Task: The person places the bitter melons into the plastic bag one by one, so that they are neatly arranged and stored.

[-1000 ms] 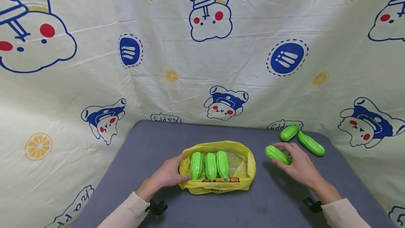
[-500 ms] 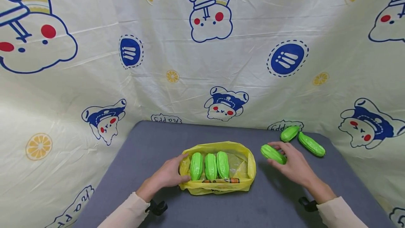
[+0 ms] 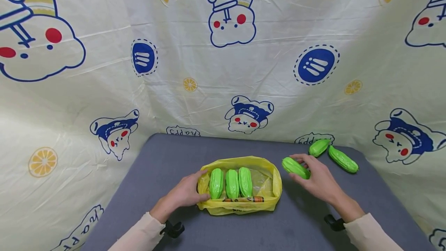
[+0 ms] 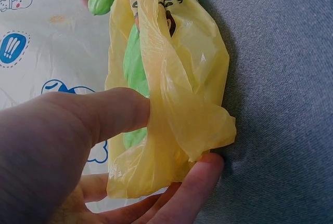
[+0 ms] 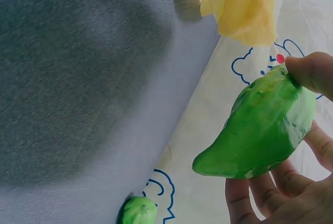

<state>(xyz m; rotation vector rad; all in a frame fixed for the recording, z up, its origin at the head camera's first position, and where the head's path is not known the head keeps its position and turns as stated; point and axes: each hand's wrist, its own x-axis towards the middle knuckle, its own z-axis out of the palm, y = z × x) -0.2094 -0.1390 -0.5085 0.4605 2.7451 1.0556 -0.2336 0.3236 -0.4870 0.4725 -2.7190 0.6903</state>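
Note:
A yellow plastic bag (image 3: 240,206) stands with its mouth wide on the table, three green bitter melons (image 3: 232,183) side by side inside. At its left end my left hand (image 3: 186,191) holds the rim; in the left wrist view the thumb (image 4: 122,110) lies over the near edge and the fingers are under the outside. Right of the bag, above the table, my right hand (image 3: 318,177) grips another bitter melon (image 3: 295,168) between thumb and fingers. Its pointed end (image 5: 208,164) sticks out in the right wrist view.
Two more bitter melons, a short-looking one (image 3: 318,147) and a longer one (image 3: 343,159), lie at the back right of the grey table (image 3: 174,150). A printed pale sheet (image 3: 278,69) hangs behind and around the table.
My right hand has moved left toward the bag, carrying the bitter melon. The left hand and the bag have stayed in place.

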